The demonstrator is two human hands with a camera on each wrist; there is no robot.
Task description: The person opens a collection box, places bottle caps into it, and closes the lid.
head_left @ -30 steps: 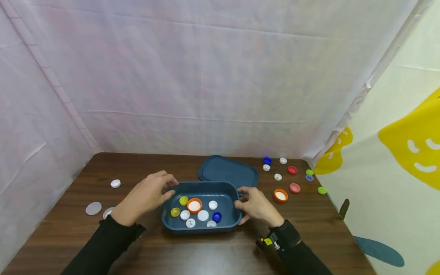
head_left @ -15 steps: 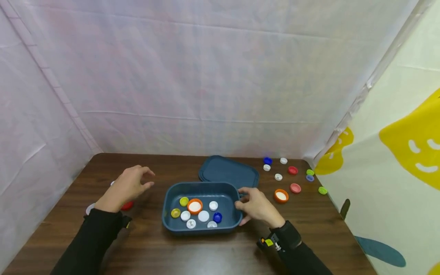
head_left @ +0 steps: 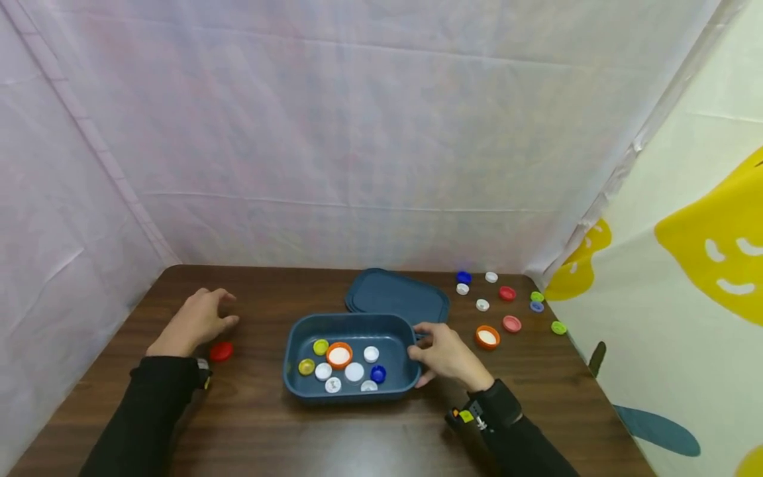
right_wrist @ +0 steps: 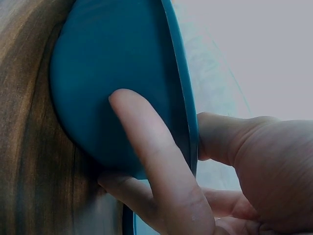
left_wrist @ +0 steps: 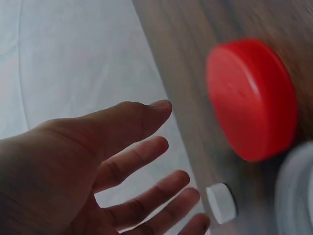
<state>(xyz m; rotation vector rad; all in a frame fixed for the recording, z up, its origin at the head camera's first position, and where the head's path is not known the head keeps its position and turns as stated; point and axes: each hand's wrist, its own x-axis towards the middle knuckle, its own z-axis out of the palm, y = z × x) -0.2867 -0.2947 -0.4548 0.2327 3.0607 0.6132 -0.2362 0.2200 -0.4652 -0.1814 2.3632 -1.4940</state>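
A dark blue rectangular container stands on the table, with several white, yellow, blue and orange-rimmed bottle caps inside. My right hand pinches its right end. In the right wrist view the thumb lies over the rim and a finger lies against the outer wall. Over the left part of the table hovers my left hand, fingers spread and nothing held. Beside it lies a red bottle cap, larger in the left wrist view. A small white cap also shows there, partly past the fingertips.
Behind the container lies a flat dark blue lid. Loose caps are scattered at the right, among them an orange-rimmed cap, a pink cap and a green cap. White cloth hangs behind the table.
My left hand has moved left, from above the container's left end to near the red cap. The right hand stays on the container, which has hardly moved.
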